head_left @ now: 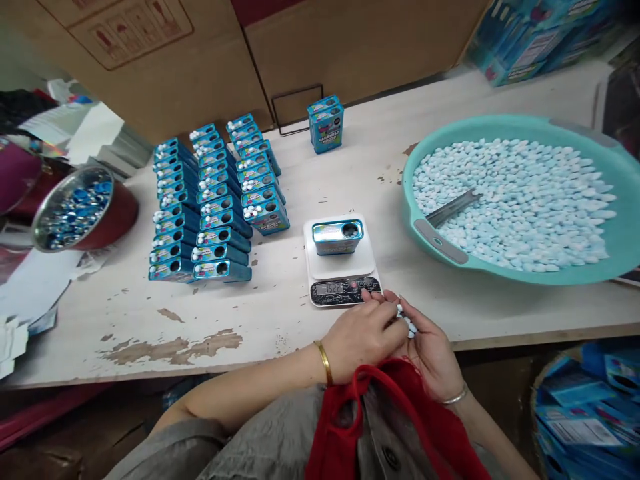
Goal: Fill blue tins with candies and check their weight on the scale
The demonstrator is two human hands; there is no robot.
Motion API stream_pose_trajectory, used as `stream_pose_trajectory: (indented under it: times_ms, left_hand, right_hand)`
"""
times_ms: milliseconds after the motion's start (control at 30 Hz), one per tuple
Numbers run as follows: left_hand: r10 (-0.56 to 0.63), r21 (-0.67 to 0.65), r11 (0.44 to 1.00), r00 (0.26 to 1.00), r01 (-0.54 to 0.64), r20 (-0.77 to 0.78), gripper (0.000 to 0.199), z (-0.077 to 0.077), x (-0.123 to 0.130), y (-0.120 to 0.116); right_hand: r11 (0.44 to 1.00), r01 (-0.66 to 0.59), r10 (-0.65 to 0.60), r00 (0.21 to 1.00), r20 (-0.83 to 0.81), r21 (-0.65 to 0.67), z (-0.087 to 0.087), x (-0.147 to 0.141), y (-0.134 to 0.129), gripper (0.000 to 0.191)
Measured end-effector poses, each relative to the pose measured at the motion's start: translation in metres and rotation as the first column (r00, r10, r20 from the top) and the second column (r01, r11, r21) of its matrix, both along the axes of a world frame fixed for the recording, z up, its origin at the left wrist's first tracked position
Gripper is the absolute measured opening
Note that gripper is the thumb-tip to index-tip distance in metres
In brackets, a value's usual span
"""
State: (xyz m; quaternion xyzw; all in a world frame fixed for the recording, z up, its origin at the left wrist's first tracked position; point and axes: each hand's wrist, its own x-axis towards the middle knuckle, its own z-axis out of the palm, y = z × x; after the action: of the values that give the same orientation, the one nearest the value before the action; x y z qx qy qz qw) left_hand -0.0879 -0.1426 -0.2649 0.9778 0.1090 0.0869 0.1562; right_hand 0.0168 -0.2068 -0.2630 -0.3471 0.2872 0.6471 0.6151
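My left hand (pixel 367 339), with a gold bangle at its wrist, bends its fingers over the candies in my other palm. My right hand (pixel 431 347) is cupped round several pale blue candies (pixel 407 323) at the table's front edge. Just beyond my fingers is a white digital scale (pixel 340 267), its display lit. On its plate a blue tin (pixel 337 240) stands upright, the round hole in its top open. A turquoise basin (pixel 500 272) on the right holds a mass of pale candies and a metal scoop (pixel 453 207).
Rows of blue tins (pixel 220 220) stand at the left, many topped with white candies. Two more tins (pixel 326 127) stand behind the scale. A metal bowl (pixel 120 207) of small blue pieces is far left; cardboard boxes (pixel 350 53) line the back. A tub of blue packs (pixel 590 413) sits lower right.
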Motion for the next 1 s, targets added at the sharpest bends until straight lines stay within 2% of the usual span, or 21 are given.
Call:
stream_pose_trajectory:
  times_ms: [167, 300, 467, 567, 667, 733, 800, 900, 1000]
  left_hand:
    - [0.058, -0.055, 0.997, 0.998, -0.059, -0.019, 0.021, 0.001, -0.004, 0.001]
    - [0.115, -0.095, 0.989, 0.993, -0.117, -0.029, 0.017, 0.004, -0.008, 0.01]
    - [0.084, -0.081, 0.993, 0.996, -0.08, 0.04, 0.019, 0.013, -0.012, 0.032]
    - [0.04, -0.088, 0.996, 0.997, -0.035, 0.062, 0.018, 0.021, -0.013, 0.046]
    - [0.047, -0.154, 0.988, 0.984, -0.02, 0.17, 0.014, 0.035, -0.011, 0.063]
    - [0.118, -0.177, 0.982, 0.953, -0.07, 0.279, 0.011, 0.046, -0.007, 0.08]
    - [0.209, -0.151, 0.974, 0.921, -0.168, 0.327, 0.009, 0.056, -0.003, 0.098]
    - [0.274, -0.07, 0.962, 0.933, -0.265, 0.234, 0.011, 0.064, 0.002, 0.119]
    - [0.245, -0.031, 0.969, 0.955, -0.243, 0.169, 0.019, 0.064, 0.003, 0.117]
  right_hand:
    - [1.0, -0.018, 0.018, 1.0, -0.011, 0.024, -0.003, -0.004, 0.001, 0.021]
    - [0.999, -0.002, 0.005, 0.997, -0.075, 0.039, 0.003, -0.008, 0.009, 0.023]
    - [0.991, 0.039, -0.031, 0.997, -0.067, 0.126, 0.014, -0.009, 0.027, 0.021]
    - [0.982, 0.047, -0.045, 0.999, -0.013, 0.182, 0.019, -0.006, 0.039, 0.019]
    - [0.969, 0.076, -0.087, 0.996, 0.038, 0.233, 0.023, -0.002, 0.049, 0.021]
    - [0.963, 0.109, -0.121, 0.992, 0.036, 0.245, 0.026, 0.001, 0.054, 0.023]
    - [0.967, 0.126, -0.135, 0.99, 0.028, 0.224, 0.028, 0.003, 0.056, 0.024]
    - [0.974, 0.117, -0.125, 0.992, 0.03, 0.196, 0.028, 0.006, 0.055, 0.025]
    - [0.975, 0.081, -0.089, 0.996, 0.031, 0.207, 0.025, 0.007, 0.049, 0.026]
